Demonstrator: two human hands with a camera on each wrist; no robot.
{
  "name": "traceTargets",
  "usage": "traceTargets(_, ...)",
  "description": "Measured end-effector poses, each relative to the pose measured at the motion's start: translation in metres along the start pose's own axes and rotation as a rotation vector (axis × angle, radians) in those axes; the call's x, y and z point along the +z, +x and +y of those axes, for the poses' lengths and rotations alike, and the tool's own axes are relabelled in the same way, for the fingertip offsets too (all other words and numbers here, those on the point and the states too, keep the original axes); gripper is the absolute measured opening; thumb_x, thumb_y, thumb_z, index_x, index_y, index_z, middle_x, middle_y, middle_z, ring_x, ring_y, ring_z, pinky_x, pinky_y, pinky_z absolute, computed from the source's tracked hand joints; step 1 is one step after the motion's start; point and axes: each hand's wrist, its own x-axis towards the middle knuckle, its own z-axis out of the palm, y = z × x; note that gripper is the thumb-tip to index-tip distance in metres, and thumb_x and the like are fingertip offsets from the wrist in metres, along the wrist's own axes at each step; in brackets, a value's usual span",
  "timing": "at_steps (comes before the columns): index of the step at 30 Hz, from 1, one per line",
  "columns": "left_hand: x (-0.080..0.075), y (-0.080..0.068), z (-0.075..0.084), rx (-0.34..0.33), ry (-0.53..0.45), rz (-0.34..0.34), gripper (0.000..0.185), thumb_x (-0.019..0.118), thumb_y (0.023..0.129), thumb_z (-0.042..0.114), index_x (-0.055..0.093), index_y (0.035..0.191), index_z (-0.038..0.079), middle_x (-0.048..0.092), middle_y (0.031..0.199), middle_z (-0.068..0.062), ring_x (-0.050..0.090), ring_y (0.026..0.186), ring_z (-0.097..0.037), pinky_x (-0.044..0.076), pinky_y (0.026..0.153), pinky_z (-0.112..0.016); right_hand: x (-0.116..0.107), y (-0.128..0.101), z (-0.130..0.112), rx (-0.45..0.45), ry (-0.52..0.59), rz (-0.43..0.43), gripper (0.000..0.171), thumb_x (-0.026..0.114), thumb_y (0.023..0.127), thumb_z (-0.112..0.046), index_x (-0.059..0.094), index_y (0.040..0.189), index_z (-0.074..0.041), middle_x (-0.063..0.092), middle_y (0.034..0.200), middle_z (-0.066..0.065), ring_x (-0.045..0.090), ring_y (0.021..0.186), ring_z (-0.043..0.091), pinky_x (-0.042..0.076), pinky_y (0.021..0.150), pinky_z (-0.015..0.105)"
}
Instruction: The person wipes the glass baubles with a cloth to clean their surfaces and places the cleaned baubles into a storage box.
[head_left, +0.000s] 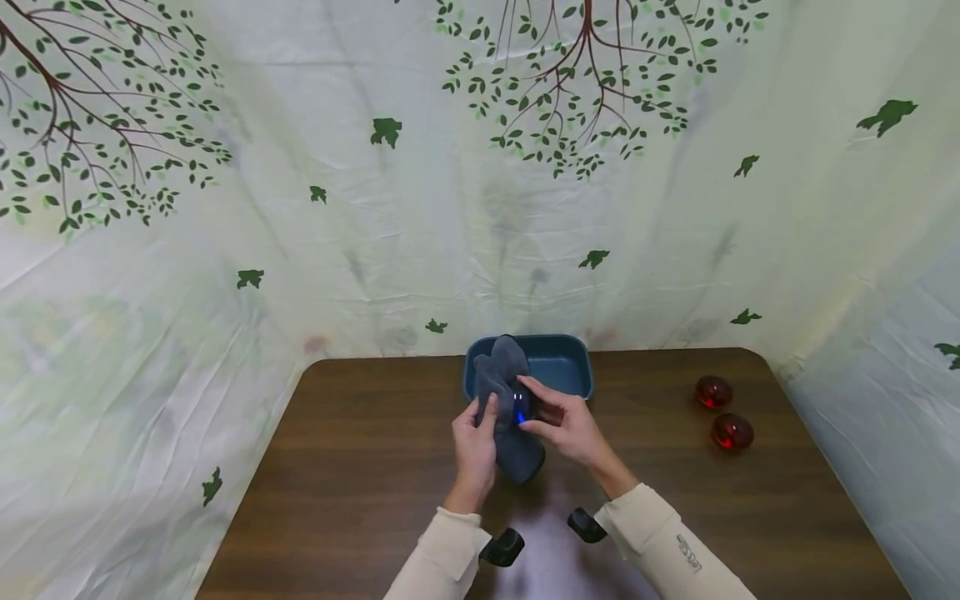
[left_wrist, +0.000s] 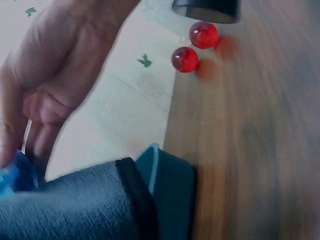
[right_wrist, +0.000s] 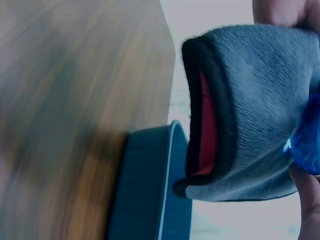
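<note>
My left hand [head_left: 474, 450] grips a grey cloth [head_left: 519, 454], its thumb lying on the near face. The cloth is folded and hangs down, with a dark edging and a red inner side showing in the right wrist view. My right hand [head_left: 566, 423] pinches a shiny, see-through blue ball [head_left: 522, 408] between thumb and fingers, against the cloth. In the right wrist view the ball [right_wrist: 307, 137] meets the cloth's grey face. Both hands are raised in front of a blue bin [head_left: 566, 343], and the cloth overlaps its left part in the head view.
Two clear red balls [head_left: 714, 391] lie on the right of the brown wooden table [head_left: 360, 467]. The bin stands at the table's back edge. Behind hangs a pale curtain [head_left: 375, 233] with printed leaves. Black wrist devices [head_left: 502, 547] stick out from both sleeves.
</note>
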Motion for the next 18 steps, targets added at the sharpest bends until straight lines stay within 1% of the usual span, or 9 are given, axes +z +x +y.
traceTargets(2, -0.0012, 0.0, -0.0006, 0.01, 0.004, -0.031, 0.033, 0.061, 0.095, 0.013, 0.062, 0.114, -0.014, 0.069, 0.098, -0.012, 0.067, 0.087, -0.014, 0.056, 0.078, -0.028, -0.0001, 0.0, -0.0003, 0.016, -0.01, 0.029, 0.059, 0.072, 0.079, 0.01, 0.05, 0.133, 0.01, 0.05, 0.132, 0.031, 0.055, 0.114, 0.044, 0.05, 0.085, 0.042)
traceTargets(3, -0.0013, 0.0, -0.0002, 0.023, 0.01, -0.05, 0.033, 0.062, 0.094, 0.012, 0.062, 0.115, -0.014, 0.069, 0.1, -0.014, 0.067, 0.089, -0.015, 0.055, 0.079, -0.028, 0.0005, 0.0, -0.0012, 0.036, -0.017, 0.058, 0.057, 0.072, 0.079, 0.008, 0.052, 0.132, 0.009, 0.053, 0.129, 0.031, 0.057, 0.111, 0.042, 0.051, 0.083, 0.041)
traceTargets(6, -0.0013, 0.0009, 0.0018, 0.076, 0.032, -0.116, 0.035, 0.064, 0.092, 0.008, 0.061, 0.121, -0.011, 0.066, 0.115, -0.019, 0.064, 0.103, -0.02, 0.053, 0.087, -0.031, 0.0039, -0.0009, -0.0039, 0.131, 0.028, 0.153, 0.049, 0.07, 0.084, 0.003, 0.054, 0.13, 0.01, 0.058, 0.122, 0.032, 0.063, 0.103, 0.034, 0.054, 0.079, 0.036)
traceTargets(8, -0.0007, 0.0013, 0.0036, 0.101, 0.052, -0.146, 0.038, 0.066, 0.091, 0.007, 0.06, 0.125, -0.008, 0.062, 0.125, -0.02, 0.06, 0.114, -0.025, 0.05, 0.094, -0.034, 0.0066, -0.0018, -0.0057, 0.195, 0.068, 0.212, 0.046, 0.068, 0.087, 0.0, 0.054, 0.129, 0.011, 0.059, 0.119, 0.032, 0.066, 0.099, 0.026, 0.055, 0.077, 0.033)
traceTargets(11, 0.0007, 0.002, 0.0057, 0.119, 0.061, -0.164, 0.04, 0.066, 0.09, 0.007, 0.058, 0.127, -0.006, 0.056, 0.131, -0.019, 0.053, 0.124, -0.029, 0.046, 0.099, -0.037, 0.009, -0.0024, -0.007, 0.229, 0.113, 0.253, 0.043, 0.065, 0.09, -0.001, 0.053, 0.129, 0.012, 0.06, 0.116, 0.033, 0.068, 0.093, 0.018, 0.056, 0.075, 0.032)
traceTargets(12, 0.0011, 0.0022, 0.0062, 0.121, 0.06, -0.162, 0.04, 0.066, 0.09, 0.007, 0.058, 0.127, -0.006, 0.056, 0.131, -0.019, 0.053, 0.124, -0.028, 0.045, 0.099, -0.036, 0.0089, -0.0025, -0.007, 0.225, 0.112, 0.249, 0.043, 0.065, 0.09, -0.001, 0.053, 0.129, 0.012, 0.059, 0.117, 0.033, 0.068, 0.094, 0.017, 0.055, 0.076, 0.032)
traceTargets(14, 0.0019, 0.002, 0.0074, 0.119, 0.056, -0.148, 0.038, 0.065, 0.091, 0.008, 0.059, 0.126, -0.008, 0.061, 0.126, -0.019, 0.058, 0.117, -0.025, 0.048, 0.095, -0.034, 0.0076, -0.0026, -0.0064, 0.195, 0.1, 0.22, 0.045, 0.065, 0.089, 0.001, 0.052, 0.13, 0.012, 0.058, 0.12, 0.033, 0.066, 0.098, 0.02, 0.055, 0.078, 0.031)
traceTargets(16, 0.0017, 0.0026, 0.0078, 0.103, 0.035, -0.123, 0.036, 0.064, 0.092, 0.009, 0.06, 0.122, -0.01, 0.066, 0.116, -0.017, 0.063, 0.106, -0.021, 0.052, 0.089, -0.031, 0.0045, -0.0027, -0.0056, 0.152, 0.091, 0.159, 0.049, 0.066, 0.086, 0.005, 0.05, 0.132, 0.012, 0.055, 0.124, 0.033, 0.063, 0.105, 0.028, 0.053, 0.081, 0.032)
traceTargets(18, 0.001, 0.0031, 0.0083, 0.075, 0.003, -0.092, 0.033, 0.063, 0.093, 0.01, 0.061, 0.117, -0.013, 0.07, 0.103, -0.012, 0.065, 0.093, -0.016, 0.055, 0.082, -0.028, -0.0004, -0.0027, -0.0049, 0.102, 0.072, 0.08, 0.053, 0.068, 0.084, 0.008, 0.048, 0.134, 0.011, 0.052, 0.129, 0.033, 0.059, 0.11, 0.037, 0.052, 0.083, 0.033)
